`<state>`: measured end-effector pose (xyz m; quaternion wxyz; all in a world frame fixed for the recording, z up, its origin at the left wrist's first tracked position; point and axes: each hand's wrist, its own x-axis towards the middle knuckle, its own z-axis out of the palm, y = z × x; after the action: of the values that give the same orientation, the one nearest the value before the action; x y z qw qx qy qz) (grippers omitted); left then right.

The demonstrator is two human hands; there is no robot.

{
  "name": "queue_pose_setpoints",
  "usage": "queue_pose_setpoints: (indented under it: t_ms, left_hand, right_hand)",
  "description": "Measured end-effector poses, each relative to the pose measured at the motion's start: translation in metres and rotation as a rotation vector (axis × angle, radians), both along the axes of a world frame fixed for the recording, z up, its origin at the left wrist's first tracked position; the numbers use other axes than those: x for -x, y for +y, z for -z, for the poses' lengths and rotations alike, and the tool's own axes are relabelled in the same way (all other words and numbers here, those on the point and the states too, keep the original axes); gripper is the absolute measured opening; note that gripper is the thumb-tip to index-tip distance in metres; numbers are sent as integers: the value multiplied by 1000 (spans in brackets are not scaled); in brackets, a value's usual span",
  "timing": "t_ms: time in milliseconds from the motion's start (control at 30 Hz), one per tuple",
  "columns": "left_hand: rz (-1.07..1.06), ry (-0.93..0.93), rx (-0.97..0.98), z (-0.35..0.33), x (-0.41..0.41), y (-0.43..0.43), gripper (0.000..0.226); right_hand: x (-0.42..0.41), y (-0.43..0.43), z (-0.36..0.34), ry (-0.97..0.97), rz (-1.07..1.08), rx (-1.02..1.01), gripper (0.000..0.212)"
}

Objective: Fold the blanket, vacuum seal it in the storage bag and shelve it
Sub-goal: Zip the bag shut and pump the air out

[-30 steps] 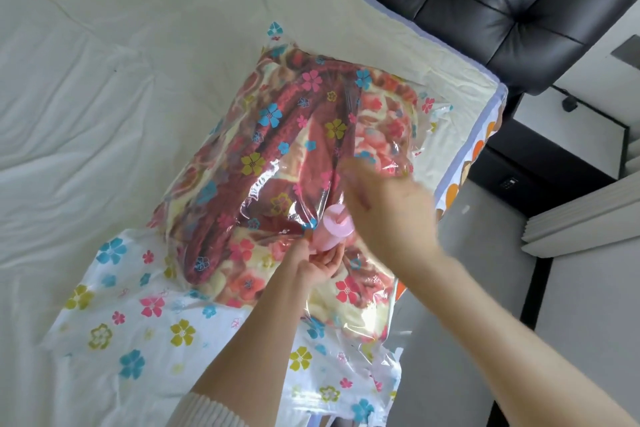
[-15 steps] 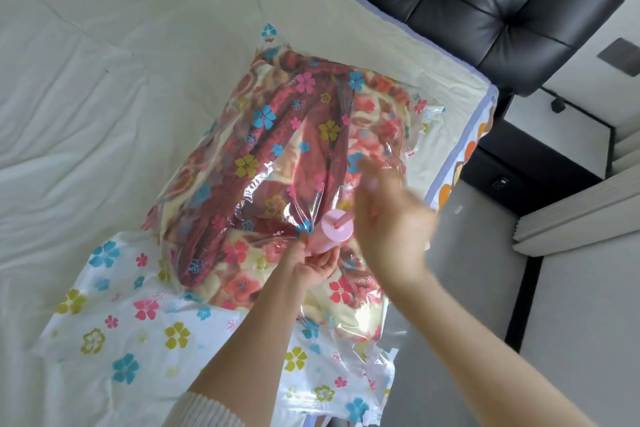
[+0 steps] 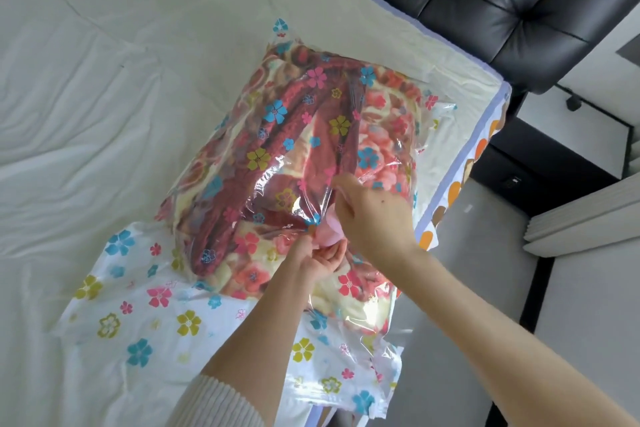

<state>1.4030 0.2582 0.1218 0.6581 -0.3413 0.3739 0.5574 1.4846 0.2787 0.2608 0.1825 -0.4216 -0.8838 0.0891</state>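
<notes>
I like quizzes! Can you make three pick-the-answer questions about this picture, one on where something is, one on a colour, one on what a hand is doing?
1. Where does the storage bag lie?
A on the bed
B on the floor
C on a shelf

2. What colour is the valve cap?
A green
B pink
C black

3. What is the left hand doing?
A hanging idle
B pressing flat on the bed
C holding the valve cap from below

Answers: 1 A, white bedding shows all round the bag; 2 B, pink shows between the hands; 3 C, its fingers curl under the cap, the right hand above.

Glossy clear plastic storage bag [image 3: 242,163]; fuzzy fleece blanket [image 3: 294,149]; matt cotton sheet [image 3: 86,114]; shiny tufted leather headboard [image 3: 502,0].
</notes>
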Motion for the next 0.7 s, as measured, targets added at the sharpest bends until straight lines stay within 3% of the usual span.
queue_pose_setpoints:
  t_ms: [100,167,267,333,433,500,600,667,700]
  left_hand:
    - [-11,-16,-12,4,3,2,18]
    - [-9,-18,-14,8,0,4,21]
    - [15,10,-4,13,-6,5,21]
    - [4,0,-20,14,-6,4,20]
    - [-16,-12,-7,8,0,7,21]
    - [-8,-21,-9,7,2,7,23]
    - [-5,-9,17,6,-2,7,24]
    - [-4,-1,22,7,-2,8,24]
    - [-10,-7,18,4,-1,8,23]
  right_hand:
    - [-3,5,-58,194,81,-207,15]
    - [-9,4,-40,275,191,-166,17]
    - [0,-7,27,-40,106,33,14]
    - [-2,7,20,-154,64,16,15]
    - [-8,13,-45,149,111,-151,18]
    - [-11,9,-41,298,216,-169,20]
    - [4,-1,21,29,157,-7,12]
    - [6,10,22,-156,111,14,13]
    - [6,18,10,-158,76,11,16]
